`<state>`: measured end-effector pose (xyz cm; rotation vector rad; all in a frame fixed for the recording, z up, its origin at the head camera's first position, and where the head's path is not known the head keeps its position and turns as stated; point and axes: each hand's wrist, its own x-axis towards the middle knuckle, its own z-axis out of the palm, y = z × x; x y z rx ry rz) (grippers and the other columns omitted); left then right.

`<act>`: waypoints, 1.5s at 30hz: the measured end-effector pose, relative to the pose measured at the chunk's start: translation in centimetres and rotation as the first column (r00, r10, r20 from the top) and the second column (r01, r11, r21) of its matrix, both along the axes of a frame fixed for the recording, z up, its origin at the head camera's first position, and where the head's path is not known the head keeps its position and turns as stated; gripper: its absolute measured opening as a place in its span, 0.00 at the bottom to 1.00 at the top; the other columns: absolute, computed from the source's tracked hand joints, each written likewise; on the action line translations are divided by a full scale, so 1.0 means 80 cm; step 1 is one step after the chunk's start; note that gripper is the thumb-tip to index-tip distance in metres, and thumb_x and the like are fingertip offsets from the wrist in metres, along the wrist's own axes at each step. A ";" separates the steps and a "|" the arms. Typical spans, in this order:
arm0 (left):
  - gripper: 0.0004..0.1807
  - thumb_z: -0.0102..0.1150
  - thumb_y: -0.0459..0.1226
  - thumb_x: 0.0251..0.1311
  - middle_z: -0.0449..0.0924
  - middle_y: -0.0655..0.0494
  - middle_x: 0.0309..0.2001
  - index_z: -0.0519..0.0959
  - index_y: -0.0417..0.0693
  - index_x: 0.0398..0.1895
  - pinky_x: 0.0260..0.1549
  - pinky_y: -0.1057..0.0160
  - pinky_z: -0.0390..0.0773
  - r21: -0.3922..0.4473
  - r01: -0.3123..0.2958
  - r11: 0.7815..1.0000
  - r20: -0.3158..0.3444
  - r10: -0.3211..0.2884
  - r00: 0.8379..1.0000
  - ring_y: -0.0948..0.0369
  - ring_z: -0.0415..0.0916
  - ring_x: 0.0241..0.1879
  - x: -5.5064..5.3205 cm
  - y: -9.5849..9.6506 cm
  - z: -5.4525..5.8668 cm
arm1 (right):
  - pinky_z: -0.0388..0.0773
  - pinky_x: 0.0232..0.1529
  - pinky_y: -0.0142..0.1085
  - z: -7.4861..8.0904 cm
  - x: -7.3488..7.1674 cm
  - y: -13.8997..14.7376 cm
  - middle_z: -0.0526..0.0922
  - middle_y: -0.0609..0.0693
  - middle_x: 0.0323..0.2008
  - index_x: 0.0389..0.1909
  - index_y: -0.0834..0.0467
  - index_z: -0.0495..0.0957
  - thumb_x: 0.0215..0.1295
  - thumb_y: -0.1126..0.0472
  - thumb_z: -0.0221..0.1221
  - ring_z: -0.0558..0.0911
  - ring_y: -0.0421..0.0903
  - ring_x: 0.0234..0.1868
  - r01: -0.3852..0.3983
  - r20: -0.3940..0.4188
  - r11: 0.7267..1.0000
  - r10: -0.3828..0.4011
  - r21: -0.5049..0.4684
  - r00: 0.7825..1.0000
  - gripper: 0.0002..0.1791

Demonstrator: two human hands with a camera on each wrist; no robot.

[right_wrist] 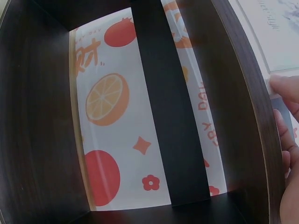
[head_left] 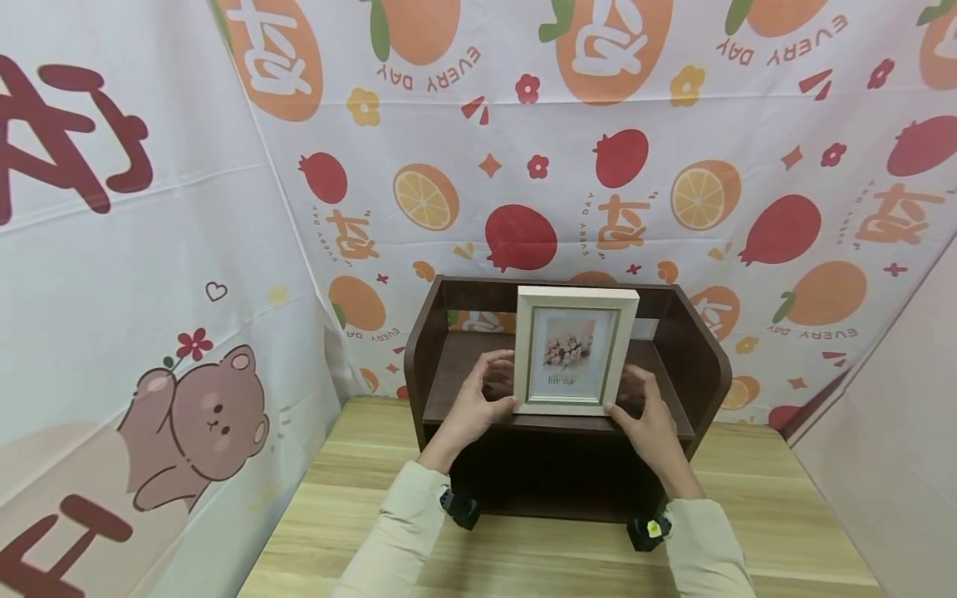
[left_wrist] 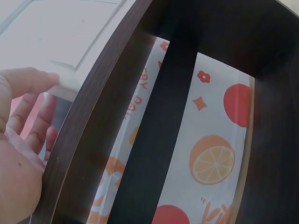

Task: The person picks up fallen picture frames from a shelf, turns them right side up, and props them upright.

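A cream picture frame (head_left: 628,320) with a flower print stands upright on the top level of a dark brown desk shelf (head_left: 459,374), near its front edge. At its lower left corner my left hand (head_left: 476,407) grips it, thumb on the front and fingers bent around behind. My right hand (head_left: 649,421) holds the lower right corner the same way. In the left wrist view, the left thumb (left_wrist: 35,80) presses the frame's corner above the shelf board. The right wrist view catches only part of the right hand (right_wrist: 288,135), with its thumb at the frame's edge.
The shelf stands on a light wood-grain table (head_left: 359,465). Its lower compartment (head_left: 553,473) is dark in the head view; wrist views show back slats with gaps. A fruit-printed cloth (head_left: 463,158) hangs behind, and a bear-printed cloth (head_left: 217,399) hangs at the left.
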<state>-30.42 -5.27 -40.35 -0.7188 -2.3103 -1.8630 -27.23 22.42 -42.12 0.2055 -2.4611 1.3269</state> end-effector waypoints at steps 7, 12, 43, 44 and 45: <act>0.31 0.62 0.28 0.58 0.74 0.47 0.54 0.68 0.55 0.64 0.51 0.58 0.71 0.000 -0.012 1.000 0.036 0.012 0.999 0.51 0.74 0.51 0.000 -0.002 0.000 | 0.65 0.55 0.57 -0.001 0.001 0.001 0.76 0.57 0.54 0.65 0.52 0.59 0.63 0.63 0.63 0.76 0.56 0.52 0.012 -0.010 1.000 -0.012 -0.019 1.000 0.32; 0.27 0.62 0.31 0.60 0.75 0.47 0.54 0.70 0.55 0.63 0.50 0.60 0.71 0.009 -0.010 1.000 0.074 0.010 0.997 0.52 0.74 0.52 0.000 -0.004 0.000 | 0.66 0.54 0.51 -0.002 0.001 0.000 0.77 0.56 0.52 0.64 0.54 0.61 0.64 0.61 0.62 0.77 0.50 0.49 0.016 -0.020 0.999 -0.016 -0.033 1.000 0.30; 0.26 0.60 0.31 0.62 0.75 0.43 0.55 0.70 0.48 0.64 0.50 0.61 0.73 0.006 0.001 1.000 0.119 -0.002 0.993 0.49 0.73 0.54 0.003 -0.007 0.004 | 0.69 0.42 0.24 -0.006 0.002 0.000 0.79 0.55 0.46 0.61 0.58 0.67 0.66 0.62 0.60 0.73 0.26 0.39 -0.016 -0.103 0.995 0.006 -0.102 0.995 0.24; 0.26 0.60 0.30 0.62 0.75 0.43 0.56 0.70 0.48 0.65 0.50 0.61 0.73 0.007 0.001 1.000 0.122 -0.002 0.993 0.49 0.73 0.54 0.004 -0.007 0.005 | 0.69 0.42 0.24 -0.006 0.003 0.000 0.79 0.55 0.47 0.61 0.57 0.67 0.66 0.62 0.60 0.73 0.26 0.39 -0.017 -0.101 0.994 0.006 -0.105 0.995 0.24; 0.26 0.60 0.30 0.62 0.75 0.42 0.56 0.70 0.47 0.65 0.49 0.62 0.73 0.007 0.002 1.000 0.127 -0.003 0.992 0.49 0.73 0.54 0.004 -0.007 0.006 | 0.69 0.42 0.24 -0.005 0.003 0.000 0.79 0.54 0.47 0.61 0.57 0.67 0.65 0.62 0.60 0.73 0.26 0.39 -0.017 -0.097 0.994 0.007 -0.108 0.995 0.24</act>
